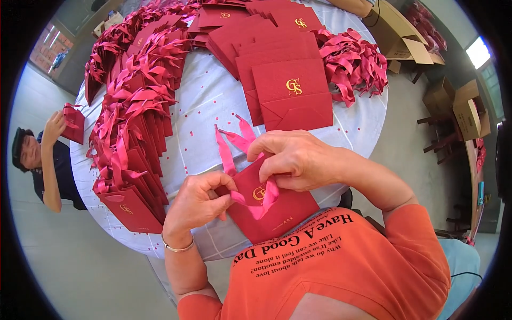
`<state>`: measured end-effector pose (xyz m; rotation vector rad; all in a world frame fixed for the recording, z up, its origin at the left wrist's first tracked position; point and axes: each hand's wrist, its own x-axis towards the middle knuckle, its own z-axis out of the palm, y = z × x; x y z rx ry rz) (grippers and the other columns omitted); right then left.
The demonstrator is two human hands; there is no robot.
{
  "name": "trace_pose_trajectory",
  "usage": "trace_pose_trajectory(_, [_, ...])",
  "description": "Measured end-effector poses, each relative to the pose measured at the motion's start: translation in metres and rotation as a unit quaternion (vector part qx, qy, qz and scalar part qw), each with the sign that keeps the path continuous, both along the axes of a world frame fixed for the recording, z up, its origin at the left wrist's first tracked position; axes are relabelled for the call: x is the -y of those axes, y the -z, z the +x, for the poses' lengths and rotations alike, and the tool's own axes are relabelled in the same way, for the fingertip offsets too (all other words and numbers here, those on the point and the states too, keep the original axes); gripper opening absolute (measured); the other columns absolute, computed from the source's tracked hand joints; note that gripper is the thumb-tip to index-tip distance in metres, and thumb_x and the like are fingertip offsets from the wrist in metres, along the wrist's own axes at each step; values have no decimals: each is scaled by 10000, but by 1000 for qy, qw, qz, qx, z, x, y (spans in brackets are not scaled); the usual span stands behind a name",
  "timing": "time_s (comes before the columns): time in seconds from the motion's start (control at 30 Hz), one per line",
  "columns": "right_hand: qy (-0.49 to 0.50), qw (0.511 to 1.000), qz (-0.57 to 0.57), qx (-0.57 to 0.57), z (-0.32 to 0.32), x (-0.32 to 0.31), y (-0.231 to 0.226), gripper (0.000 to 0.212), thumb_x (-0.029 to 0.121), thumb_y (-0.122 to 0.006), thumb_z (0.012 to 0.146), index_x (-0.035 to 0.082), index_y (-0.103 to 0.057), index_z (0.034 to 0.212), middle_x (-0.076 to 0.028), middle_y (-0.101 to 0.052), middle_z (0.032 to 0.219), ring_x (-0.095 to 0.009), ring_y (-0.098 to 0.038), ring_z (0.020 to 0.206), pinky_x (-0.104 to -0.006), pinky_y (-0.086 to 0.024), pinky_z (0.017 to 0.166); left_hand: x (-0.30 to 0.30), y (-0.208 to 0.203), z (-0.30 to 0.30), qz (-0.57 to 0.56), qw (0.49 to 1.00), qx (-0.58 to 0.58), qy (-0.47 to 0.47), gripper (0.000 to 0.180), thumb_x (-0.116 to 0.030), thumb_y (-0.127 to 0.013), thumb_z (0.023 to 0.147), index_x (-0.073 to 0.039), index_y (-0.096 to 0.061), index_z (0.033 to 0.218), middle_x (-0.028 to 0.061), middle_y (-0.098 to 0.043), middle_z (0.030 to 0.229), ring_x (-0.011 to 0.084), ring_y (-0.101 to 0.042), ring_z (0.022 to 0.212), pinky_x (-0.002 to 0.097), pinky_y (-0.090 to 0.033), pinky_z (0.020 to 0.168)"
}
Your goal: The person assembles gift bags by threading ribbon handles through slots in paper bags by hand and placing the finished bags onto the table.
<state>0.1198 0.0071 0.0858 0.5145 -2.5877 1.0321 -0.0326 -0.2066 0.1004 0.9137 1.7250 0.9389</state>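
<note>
The red bag (280,209) is sitting at the bench's (197,146) near edge; the left hand (198,198) and right hand (300,160) are pinching pink ribbon (258,213) between their fingers. Uneven pulling is risking a twist; reaching carelessly beyond is risking toppling the bag row (137,146).

A round table (192,120) draped in a pale cloth fills the center of a room whose smooth grey floor (397,120) shows at right and lower left of the frame. Daylight glares white through a window (478,53) in the pale wall (453,21) at upper right. Below, open cardboard boxes (468,118) stand near dark wooden furniture legs (441,143), with a narrow tabletop (474,176) along the right edge.
</note>
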Motion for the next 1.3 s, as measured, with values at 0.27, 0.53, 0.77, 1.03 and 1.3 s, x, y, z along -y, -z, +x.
trace_pose_trajectory(0.27, [-43, 951, -238, 193, -13, -15, -1, 249, -39, -643, 667, 62, -676, 892, -12, -626, 844, -79, -486, 578, -238, -403, 531, 0, 3, -6, -33, 999, 12, 8, 76, 4, -682, 843, -1, -617, 882, 5, -615, 650, 58, -595, 509, 214, -404, 451])
trace_pose_trajectory(0.53, [-77, 913, -291, 276, -22, -20, -13, 257, -10, -698, 696, 31, -686, 950, 23, -601, 756, -43, -480, 594, -215, -388, 548, 1, 8, -9, -32, 997, 66, -20, 94, -35, -680, 870, -12, -613, 932, -7, -610, 683, 59, -600, 518, 216, -381, 439])
trace_pose_trajectory(0.77, [-62, 889, -360, 275, -21, -25, -5, 252, 32, -750, 736, 18, -702, 983, 14, -624, 785, -47, -529, 646, -211, -414, 573, 13, 9, -24, -23, 994, 97, 35, 156, -94, -659, 906, 8, -670, 1024, 23, -651, 723, 85, -653, 574, 204, -443, 466])
trace_pose_trajectory(1.03, [-49, 809, -534, 241, -15, -24, 19, 179, -8, -765, 806, 21, -689, 966, -6, -664, 794, -59, -605, 687, -206, -487, 603, 10, 17, -32, -17, 987, 159, -14, 146, -135, -672, 923, 6, -708, 923, 21, -664, 707, 102, -667, 566, 197, -463, 460])
trace_pose_trajectory(1.3, [-70, 787, -581, 196, -15, -24, 36, 142, 8, -761, 815, 35, -670, 921, -17, -671, 826, -66, -617, 711, -209, -495, 625, 10, 21, -41, -25, 986, 161, 32, 149, -146, -651, 942, -5, -688, 908, 8, -659, 712, 103, -670, 572, 196, -462, 461])
